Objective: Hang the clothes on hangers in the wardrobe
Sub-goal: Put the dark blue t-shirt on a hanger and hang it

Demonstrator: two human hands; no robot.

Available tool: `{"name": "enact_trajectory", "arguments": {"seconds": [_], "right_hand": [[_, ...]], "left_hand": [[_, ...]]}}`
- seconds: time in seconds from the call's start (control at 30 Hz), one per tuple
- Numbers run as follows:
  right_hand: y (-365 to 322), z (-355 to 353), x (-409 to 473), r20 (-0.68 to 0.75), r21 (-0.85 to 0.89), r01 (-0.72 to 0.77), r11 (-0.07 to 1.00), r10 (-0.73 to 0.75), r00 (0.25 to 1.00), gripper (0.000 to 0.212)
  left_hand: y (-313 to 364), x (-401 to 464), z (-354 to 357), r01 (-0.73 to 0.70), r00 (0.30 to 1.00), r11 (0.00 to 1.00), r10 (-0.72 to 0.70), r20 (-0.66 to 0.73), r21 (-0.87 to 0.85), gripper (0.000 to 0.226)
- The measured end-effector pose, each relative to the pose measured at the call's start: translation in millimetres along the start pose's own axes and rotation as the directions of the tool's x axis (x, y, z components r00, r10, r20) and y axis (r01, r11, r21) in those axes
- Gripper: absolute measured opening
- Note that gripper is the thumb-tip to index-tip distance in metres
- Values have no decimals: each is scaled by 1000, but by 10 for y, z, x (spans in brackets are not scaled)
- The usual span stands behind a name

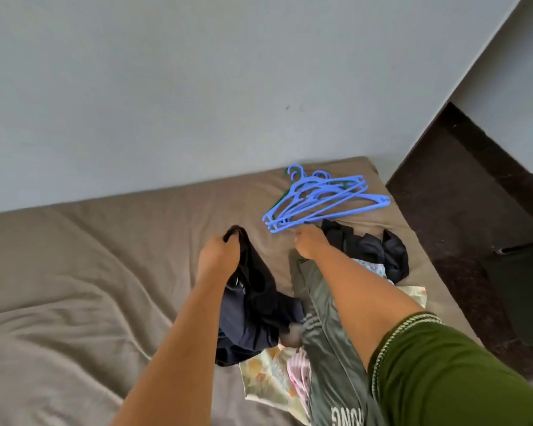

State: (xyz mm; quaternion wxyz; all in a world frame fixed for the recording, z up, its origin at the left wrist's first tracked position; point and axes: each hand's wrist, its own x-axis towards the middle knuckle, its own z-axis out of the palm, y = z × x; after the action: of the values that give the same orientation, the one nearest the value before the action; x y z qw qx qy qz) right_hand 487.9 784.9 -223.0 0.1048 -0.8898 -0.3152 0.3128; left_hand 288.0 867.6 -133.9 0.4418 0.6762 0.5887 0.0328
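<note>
On the grey-brown bed, the left hand grips a dark blue garment. The right hand, fingers curled, reaches the stacked blue plastic hangers; its grip cannot be determined.

A bed in a creased taupe sheet carries a stack of blue hangers near its far corner, with dark, grey-green and patterned clothes heaped nearer; one green hanger possibly lies beneath.

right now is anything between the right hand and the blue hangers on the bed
Nothing visible. The right hand sits just short of the near edge of the blue hangers, with only bare bed cover between them. The black clothes pile lies off to its right, and the left hand holds a dark garment well aside.
</note>
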Motion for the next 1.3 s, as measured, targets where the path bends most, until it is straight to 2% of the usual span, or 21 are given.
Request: {"name": "enact_trajectory", "arguments": {"seconds": [0.17, 0.23, 0.33, 0.47, 0.63, 0.73, 0.83, 0.9, 0.97, 1.03, 1.1, 1.13, 1.2, 1.3], "right_hand": [[-178, 367, 1204, -48, -364, 225, 904, -259, 965, 38], [-166, 523, 1586, -67, -509, 227, 830, -301, 951, 36], [-54, 696, 1908, -36, -697, 165, 697, -264, 964, 34], [145, 749, 2033, -41, -771, 179, 611, -329, 944, 27], [190, 491, 1841, -14, -749, 234, 620, -367, 930, 28], [173, 255, 1684, 24, -742, 278, 610, -390, 921, 27], [80, 132, 1524, -2, -734, 282, 618, -417, 909, 28], [-45, 97, 1298, -67, -706, 295, 644, -475, 878, 31], [-210, 64, 909, -187, -609, 303, 733, -504, 843, 34], [-343, 51, 450, -390, -469, 339, 816, -535, 749, 36], [-486, 61, -43, -558, -317, 389, 865, -501, 661, 36], [-597, 51, -291, -573, -257, 425, 868, -491, 656, 34], [-861, 1, -758, -558, -173, 469, 866, -478, 678, 27], [-1236, -294, -1360, -592, -117, 490, 864, -457, 664, 24]], "left_hand": [[-273, 642, 243, -42, 996, 998, 38, -84, -48, 38], [-458, 805, 321, -33, 996, 996, 26, -89, -78, 37], [-731, 982, 374, 1, 997, 987, -14, -82, -161, 38], [-917, 1030, 396, 46, 993, 938, -79, -82, -343, 39], [-834, 810, 388, 176, 982, 860, -188, 22, -479, 30], [-633, 632, 334, 153, 987, 864, -157, 31, -481, 30], [-537, 549, 310, 120, 990, 878, -139, -9, -463, 28], [-518, 501, 289, 163, 984, 826, -175, 29, -540, 26], [-460, 376, 213, 248, 964, 700, -244, 102, -670, 25], [-313, 185, 83, 301, 945, 521, -273, 179, -799, 21], [-127, -32, -48, 290, 953, 442, -218, 212, -849, 28], [5, -164, -106, 276, 960, 448, -168, 223, -851, 38], [252, -418, -188, 168, 984, 564, -50, 169, -809, 48], [604, -745, -404, -111, 993, 728, 55, -104, -676, 30]]}}
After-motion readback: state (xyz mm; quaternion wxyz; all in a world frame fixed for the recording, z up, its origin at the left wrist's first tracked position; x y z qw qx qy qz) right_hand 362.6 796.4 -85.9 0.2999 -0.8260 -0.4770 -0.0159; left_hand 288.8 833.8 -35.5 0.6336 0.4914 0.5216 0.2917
